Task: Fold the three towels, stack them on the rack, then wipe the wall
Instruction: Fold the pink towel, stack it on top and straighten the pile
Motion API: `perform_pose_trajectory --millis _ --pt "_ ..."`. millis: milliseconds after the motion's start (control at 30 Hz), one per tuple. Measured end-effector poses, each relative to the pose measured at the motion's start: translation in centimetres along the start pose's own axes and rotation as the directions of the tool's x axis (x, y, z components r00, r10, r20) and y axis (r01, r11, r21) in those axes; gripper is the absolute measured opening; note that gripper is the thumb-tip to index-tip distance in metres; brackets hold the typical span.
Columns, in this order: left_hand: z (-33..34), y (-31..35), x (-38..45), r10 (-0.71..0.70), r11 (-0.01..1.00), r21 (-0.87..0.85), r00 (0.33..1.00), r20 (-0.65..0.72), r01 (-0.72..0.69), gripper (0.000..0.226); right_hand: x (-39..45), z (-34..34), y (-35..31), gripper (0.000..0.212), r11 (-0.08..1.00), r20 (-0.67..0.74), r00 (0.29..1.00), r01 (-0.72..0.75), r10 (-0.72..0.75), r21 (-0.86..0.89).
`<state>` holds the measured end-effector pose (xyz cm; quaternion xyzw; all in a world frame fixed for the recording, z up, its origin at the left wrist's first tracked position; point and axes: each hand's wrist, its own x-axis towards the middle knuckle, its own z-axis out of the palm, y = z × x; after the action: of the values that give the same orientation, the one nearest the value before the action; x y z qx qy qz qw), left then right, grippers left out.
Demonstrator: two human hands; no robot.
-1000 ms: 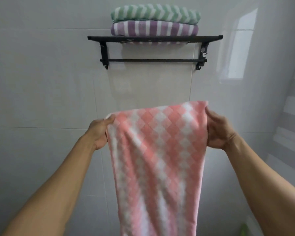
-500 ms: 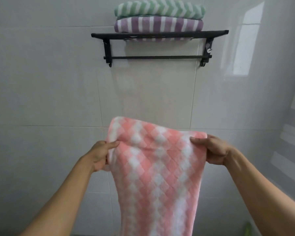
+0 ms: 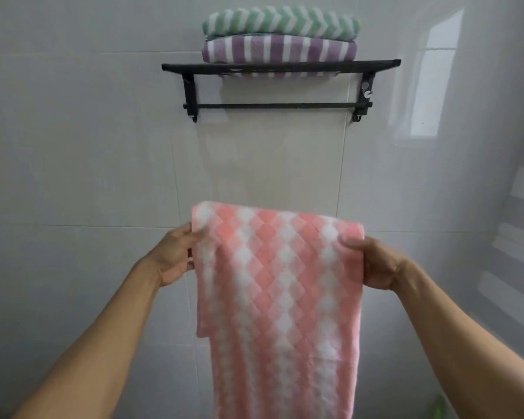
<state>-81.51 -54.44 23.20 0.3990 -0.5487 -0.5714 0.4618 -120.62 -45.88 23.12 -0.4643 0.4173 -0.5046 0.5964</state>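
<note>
A pink and white checked towel (image 3: 279, 297) hangs in front of me, its top edge folded over toward me. My left hand (image 3: 173, 258) grips its upper left edge and my right hand (image 3: 372, 264) grips its upper right corner. Its lower end runs out of the bottom of the view. On the black wall rack (image 3: 279, 68) above lie two folded towels: a purple striped towel (image 3: 279, 49) underneath and a green zigzag towel (image 3: 280, 22) on top. The white tiled wall (image 3: 73, 146) stands behind everything.
A black bar (image 3: 277, 105) runs under the rack shelf, with small hooks at both ends. A window's reflection shines on the tiles at the upper right. A green object (image 3: 439, 406) peeks in at the bottom right corner.
Both hands lowered the towel's top from chest height, then flipped the top edge over toward me. A folded flap now hangs down the left side.
</note>
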Motion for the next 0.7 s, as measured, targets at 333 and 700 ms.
perform_pose_trajectory --millis 333,700 --pt "0.2 -0.8 -0.6 -0.022 0.994 0.102 0.998 -0.058 0.028 0.03 -0.3 0.2 0.8 0.092 0.987 0.015 1.0 0.004 -0.002 -0.16" --pt "0.2 -2.5 -0.4 -0.075 0.997 0.005 0.985 -0.158 0.077 0.037 -0.9 -0.6 1.4 0.079 0.993 -0.059 0.998 -0.022 0.015 -0.118"
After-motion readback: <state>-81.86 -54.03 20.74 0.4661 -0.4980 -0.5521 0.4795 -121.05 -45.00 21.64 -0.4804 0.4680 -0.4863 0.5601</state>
